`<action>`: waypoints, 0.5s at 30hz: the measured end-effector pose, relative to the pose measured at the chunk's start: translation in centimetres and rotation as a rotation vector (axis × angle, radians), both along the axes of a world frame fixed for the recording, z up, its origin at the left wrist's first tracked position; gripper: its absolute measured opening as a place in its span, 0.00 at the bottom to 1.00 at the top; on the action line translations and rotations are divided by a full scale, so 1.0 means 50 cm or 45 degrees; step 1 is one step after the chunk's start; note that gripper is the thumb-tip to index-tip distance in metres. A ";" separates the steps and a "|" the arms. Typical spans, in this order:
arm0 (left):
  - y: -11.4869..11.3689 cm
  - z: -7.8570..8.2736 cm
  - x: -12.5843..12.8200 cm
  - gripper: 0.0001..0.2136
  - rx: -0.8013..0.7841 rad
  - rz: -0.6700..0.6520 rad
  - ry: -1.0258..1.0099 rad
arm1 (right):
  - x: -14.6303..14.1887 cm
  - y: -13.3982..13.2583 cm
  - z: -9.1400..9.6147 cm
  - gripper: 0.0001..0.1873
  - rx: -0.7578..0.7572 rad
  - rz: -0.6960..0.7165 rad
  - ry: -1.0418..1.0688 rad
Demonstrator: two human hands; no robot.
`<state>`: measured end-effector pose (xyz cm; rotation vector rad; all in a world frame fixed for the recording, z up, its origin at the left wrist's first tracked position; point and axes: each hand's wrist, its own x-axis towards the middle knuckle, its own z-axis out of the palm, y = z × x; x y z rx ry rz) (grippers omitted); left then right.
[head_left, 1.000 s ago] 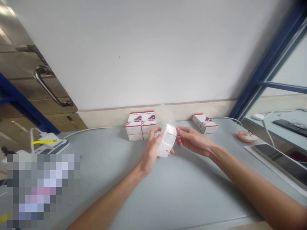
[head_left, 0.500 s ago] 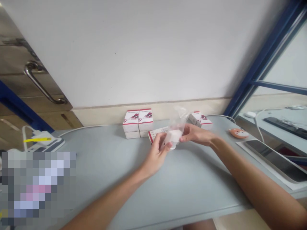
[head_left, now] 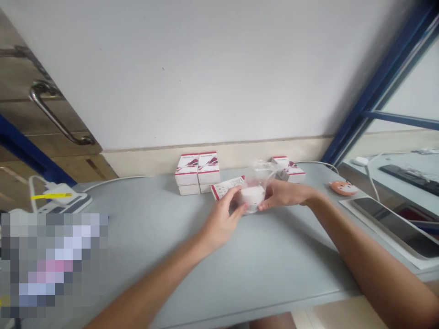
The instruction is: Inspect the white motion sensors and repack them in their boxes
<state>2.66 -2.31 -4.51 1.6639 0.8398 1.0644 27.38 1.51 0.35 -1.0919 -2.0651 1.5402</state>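
Note:
Between my two hands is a small white rounded device (head_left: 253, 196) inside a clear plastic bag (head_left: 262, 171). My left hand (head_left: 224, 214) grips its left side, thumb at the lower front. On the right side, my right hand (head_left: 279, 194) pinches the bagged device, with some fingers hidden behind it. The bag's loose top stands up above the device. Just behind my left hand lies a white carton with red edges (head_left: 224, 186), partly covered by the fingers. What the device is exactly, I cannot make out.
Small white-and-red boxes (head_left: 197, 169) stand stacked against the wall. More such boxes (head_left: 291, 167) sit behind my right hand. An orange animal-shaped mouse (head_left: 343, 188) and a dark-screened device (head_left: 394, 226) lie at the right. A power strip (head_left: 65, 203) with plugs is at the left.
The bagged device has turned more upright and moved slightly right and down between my hands. The bag's top has crumpled lower. Both hands keep their hold.

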 end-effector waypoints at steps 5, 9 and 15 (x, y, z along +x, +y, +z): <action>0.004 0.002 -0.012 0.16 -0.017 -0.080 0.150 | 0.020 0.004 0.000 0.24 0.012 0.014 -0.075; 0.002 -0.012 -0.009 0.19 -0.065 -0.093 0.179 | 0.027 0.004 -0.006 0.24 0.023 -0.016 -0.081; 0.008 -0.028 0.005 0.34 -0.140 -0.134 -0.104 | 0.014 0.009 -0.020 0.22 0.074 0.014 -0.176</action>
